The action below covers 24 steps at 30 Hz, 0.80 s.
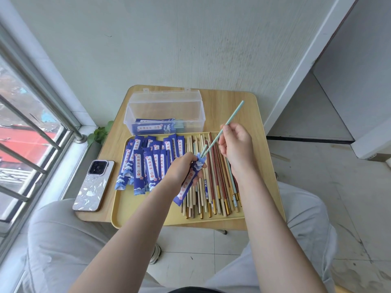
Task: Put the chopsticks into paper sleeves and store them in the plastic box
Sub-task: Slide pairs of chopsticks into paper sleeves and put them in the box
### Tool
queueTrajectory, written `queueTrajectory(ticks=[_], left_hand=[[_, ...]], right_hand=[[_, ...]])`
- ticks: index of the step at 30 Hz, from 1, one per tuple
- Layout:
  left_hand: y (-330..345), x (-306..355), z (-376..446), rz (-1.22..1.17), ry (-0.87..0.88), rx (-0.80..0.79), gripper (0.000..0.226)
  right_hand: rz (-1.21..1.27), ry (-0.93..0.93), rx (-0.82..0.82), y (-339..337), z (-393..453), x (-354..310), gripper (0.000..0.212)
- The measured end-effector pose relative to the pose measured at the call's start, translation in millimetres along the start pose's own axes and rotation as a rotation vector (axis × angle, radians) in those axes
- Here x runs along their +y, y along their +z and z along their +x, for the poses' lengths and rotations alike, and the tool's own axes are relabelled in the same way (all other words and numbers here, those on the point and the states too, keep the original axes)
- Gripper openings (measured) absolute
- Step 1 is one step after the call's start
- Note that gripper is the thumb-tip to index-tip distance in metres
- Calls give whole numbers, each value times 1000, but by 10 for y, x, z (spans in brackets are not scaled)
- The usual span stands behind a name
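My left hand grips a blue paper sleeve over the yellow tray, its open mouth pointing up and right. My right hand pinches a light teal chopstick whose lower tip is in the sleeve's mouth, beside a second teal chopstick end that sticks out there. Several loose chopsticks in wood, red and teal lie on the tray's right half. A pile of empty blue sleeves covers its left half. The clear plastic box stands open behind the tray with a few sleeved pairs inside.
A phone in a pale patterned case lies on the small wooden table left of the tray. A window with metal bars is on the left, a wall behind the table. My knees are under the table's front edge.
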<state>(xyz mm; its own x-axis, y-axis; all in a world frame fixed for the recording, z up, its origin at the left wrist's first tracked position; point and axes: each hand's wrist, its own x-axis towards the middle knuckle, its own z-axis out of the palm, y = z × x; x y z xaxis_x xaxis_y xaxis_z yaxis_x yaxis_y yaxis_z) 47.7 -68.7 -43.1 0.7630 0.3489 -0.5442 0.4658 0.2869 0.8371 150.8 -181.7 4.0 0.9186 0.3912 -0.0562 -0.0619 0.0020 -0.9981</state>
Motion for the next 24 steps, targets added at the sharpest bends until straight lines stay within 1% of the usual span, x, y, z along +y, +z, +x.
queueTrajectory(ticks=[2,3,6,7,8,11,13,15,17,20,22,24], left_hand=[[4,10,-16,-10,23,-4,38],[10,22,-23,-29,36,3,37],[33,86,-58,-68,78,37,36],[40,107,-67,-68,85,56,36],[44,126,-76,-66,87,73,35],[43,167,-85,-48,89,89,35],[33,176,-89,-46,83,92,35],[27,201,-97,-41,73,93,35],[30,255,-112,-37,78,95,34],[8,368,-110,-1,107,143,28],[-47,464,-74,59,143,177,30],[-130,575,-27,185,177,230,33]], right_hand=[[-29,18,-10,8,5,8,19],[-85,40,-41,9,9,17,18],[-438,138,-268,-3,-15,40,17],[-508,162,-314,-5,-23,58,20],[-525,164,-308,-1,-27,71,23],[-452,69,-160,26,-10,91,34],[-389,-2,-115,54,10,77,39],[-379,-41,-113,80,22,50,32],[-439,-55,-124,107,31,12,25],[-424,-31,-126,159,88,-18,20],[-367,-7,-124,203,172,-48,18],[-324,29,-143,249,273,-88,13]])
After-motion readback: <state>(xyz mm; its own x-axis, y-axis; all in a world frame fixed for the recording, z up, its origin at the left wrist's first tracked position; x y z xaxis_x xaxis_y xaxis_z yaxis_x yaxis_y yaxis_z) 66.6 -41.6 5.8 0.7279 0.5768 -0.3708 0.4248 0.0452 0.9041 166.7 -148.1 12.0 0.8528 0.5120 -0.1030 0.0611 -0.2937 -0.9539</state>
